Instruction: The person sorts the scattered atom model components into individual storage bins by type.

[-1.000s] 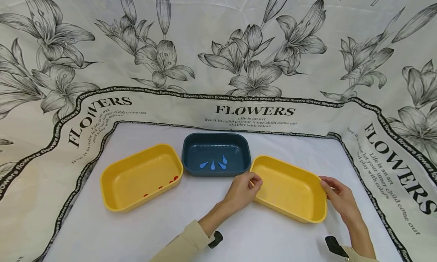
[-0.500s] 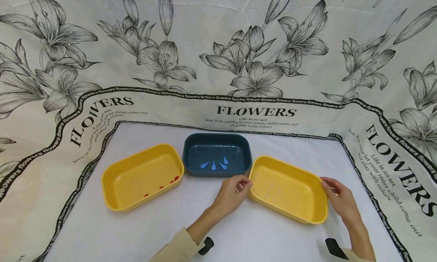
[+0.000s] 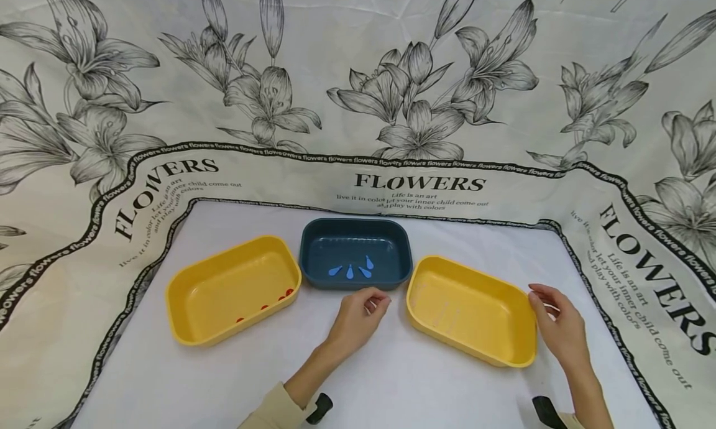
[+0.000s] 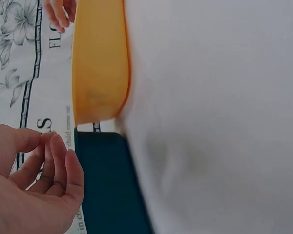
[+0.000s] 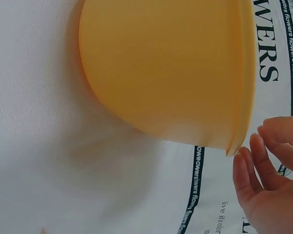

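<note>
My left hand (image 3: 358, 320) is over the white cloth, in front of the dark blue tray (image 3: 313, 280) and left of the right yellow tray (image 3: 475, 348). Its fingers curl loosely, thumb close to the index fingertip in the left wrist view, with nothing visible between them. My right hand (image 3: 562, 326) is at the right end of that yellow tray. In the right wrist view its relaxed fingertips are right at the tray's rim (image 5: 246, 97). Several faint, clear thin strips (image 3: 447, 314) lie in this tray. Several blue teardrop-shaped pieces (image 3: 350, 272) lie in the dark blue tray.
Another yellow tray (image 3: 184, 320) stands at the left, with several small red pieces (image 3: 289, 292) along its near right side. All three trays sit on a white cloth (image 3: 358, 392). Flower-printed fabric (image 3: 414, 106) hangs behind and at both sides.
My left hand has moved left, away from the right yellow tray's left end, to in front of the dark blue tray. My right hand's fingers have loosened from the tray's right rim.
</note>
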### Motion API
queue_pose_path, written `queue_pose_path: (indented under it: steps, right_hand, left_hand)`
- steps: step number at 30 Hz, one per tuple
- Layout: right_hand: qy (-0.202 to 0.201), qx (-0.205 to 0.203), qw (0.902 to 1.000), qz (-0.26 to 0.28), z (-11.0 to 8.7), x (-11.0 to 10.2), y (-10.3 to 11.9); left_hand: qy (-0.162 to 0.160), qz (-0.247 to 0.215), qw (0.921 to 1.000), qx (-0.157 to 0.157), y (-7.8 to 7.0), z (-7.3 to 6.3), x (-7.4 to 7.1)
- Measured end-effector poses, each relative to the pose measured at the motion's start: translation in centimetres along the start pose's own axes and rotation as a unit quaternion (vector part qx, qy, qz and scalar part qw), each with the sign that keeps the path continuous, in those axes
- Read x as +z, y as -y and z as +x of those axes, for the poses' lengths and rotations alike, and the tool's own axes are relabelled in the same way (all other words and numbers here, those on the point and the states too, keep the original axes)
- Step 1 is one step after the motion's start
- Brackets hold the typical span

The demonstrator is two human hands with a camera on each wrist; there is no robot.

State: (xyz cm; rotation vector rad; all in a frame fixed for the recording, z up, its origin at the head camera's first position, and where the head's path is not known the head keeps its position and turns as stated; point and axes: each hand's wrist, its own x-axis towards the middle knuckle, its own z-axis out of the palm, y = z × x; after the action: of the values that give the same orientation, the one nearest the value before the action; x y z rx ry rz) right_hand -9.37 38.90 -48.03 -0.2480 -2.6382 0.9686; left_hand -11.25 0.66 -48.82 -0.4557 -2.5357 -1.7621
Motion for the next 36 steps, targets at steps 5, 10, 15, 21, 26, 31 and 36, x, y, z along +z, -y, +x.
queue_pose_path:
  steps: [5,10,15,21,26,31,36]
  right_hand:
    - [-0.018,-0.019,0.9997,-0.003,-0.1,0.1,1.0]
    - [-0.035,-0.039,0.9985,-0.011,-0.2,0.1,1.8]
    - [-0.053,-0.079,0.9954,-0.007,-0.2,-0.1,2.3]
    - [-0.068,-0.14,0.9879,-0.003,-0.1,0.0,2.5]
    - [-0.065,-0.173,0.9828,-0.01,0.0,0.1,2.3]
    - [-0.063,-0.195,0.9786,-0.012,0.2,0.2,1.9]
    - [-0.065,-0.221,0.9728,-0.026,0.5,0.2,1.6]
  left_hand:
    - [-0.015,0.013,0.9998,-0.003,0.4,-0.4,-1.5]
    - [-0.033,0.029,0.999,0.0,0.9,-0.8,-2.8]
    - [-0.046,0.048,0.9978,0.004,1.2,-1.1,-4.1]
    - [-0.059,0.069,0.9959,-0.004,1.2,-1.5,-5.6]
    - [-0.073,0.092,0.993,0.006,1.2,-1.9,-6.8]
    - [-0.09,0.118,0.9887,0.017,1.6,-2.1,-8.0]
    - [-0.109,0.147,0.9825,0.032,1.8,-2.3,-9.2]
